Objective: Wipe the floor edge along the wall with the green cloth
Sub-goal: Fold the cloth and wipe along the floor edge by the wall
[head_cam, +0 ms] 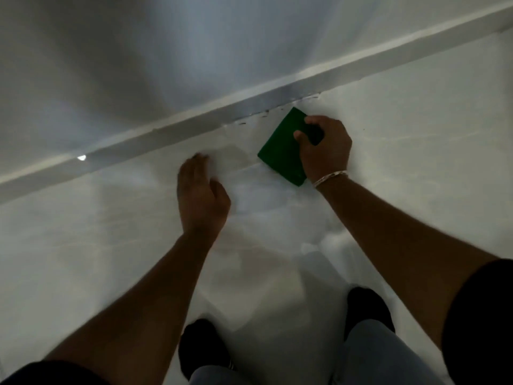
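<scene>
2 dark shoes, L (204,348) & R (367,309), stand on pale floor (83,259), well back from its wall edge. Light-blue trouser legs (374,354) above them. Silver bracelet (330,177). Black sleeves (483,315) at frame's btm corners.

Indoor room, likely a home or similar finished interior; exact room type cannot be told. Glossy pale floor (277,273) with faint marble-like veining and a thin tile joint, reflecting light. Plain white painted wall (138,65), bare, with soft shadows. Low white skirting board (361,62) running diagonally where wall meets floor, with a bright glint on it at the left. Dark specks and a ragged line of grime along the skirting base (266,111). Dim, cool lighting. Black shoes (202,354) and light jeans (380,357) at the bottom edge. No furniture or fixtures in view to narrow the place further.
</scene>
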A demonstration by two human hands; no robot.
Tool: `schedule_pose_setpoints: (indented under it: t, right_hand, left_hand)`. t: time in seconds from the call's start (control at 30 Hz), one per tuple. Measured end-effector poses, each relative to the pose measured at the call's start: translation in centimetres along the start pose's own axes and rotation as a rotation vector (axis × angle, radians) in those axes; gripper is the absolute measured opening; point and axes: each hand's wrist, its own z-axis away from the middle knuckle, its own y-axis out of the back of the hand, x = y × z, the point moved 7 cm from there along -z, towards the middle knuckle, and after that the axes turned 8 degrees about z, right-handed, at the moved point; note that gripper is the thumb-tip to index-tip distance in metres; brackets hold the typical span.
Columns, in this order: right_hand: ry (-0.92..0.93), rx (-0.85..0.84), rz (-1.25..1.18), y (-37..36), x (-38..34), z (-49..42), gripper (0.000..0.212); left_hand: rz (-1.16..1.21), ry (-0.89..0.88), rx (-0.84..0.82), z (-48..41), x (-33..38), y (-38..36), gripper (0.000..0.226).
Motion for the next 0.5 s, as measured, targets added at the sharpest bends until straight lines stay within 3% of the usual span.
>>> schedule_pose_setpoints:
  t: [0.07,0.2,0.4,0.5]
  right_hand:
    - [0.149,0.075,0.281,-0.9,-1.3,0.4,0.05]
    - [0.21,0.034,0.494,-5.1,-2.6,1.8,0.081]
    - [0.332,0.048,0.604,-6.1,-1.4,1.3,0.092]
    - [0.211,0.131,0.599,-4.5,-0.5,-0.6,0.092]
  left_hand:
    - [-0.182,-0.131,-0.074,0.4,-1.7,-1.3,0.062]
    - [-0.407,-0.085,-0.062,0.3,-5.7,-1.7,0.082]
    - [-0.475,-0.123,-0.024,0.0,-6.5,-1.5,0.087]
    - [-0.471,-0.117,-0.032,0.0,-6.3,-1.5,0.087]
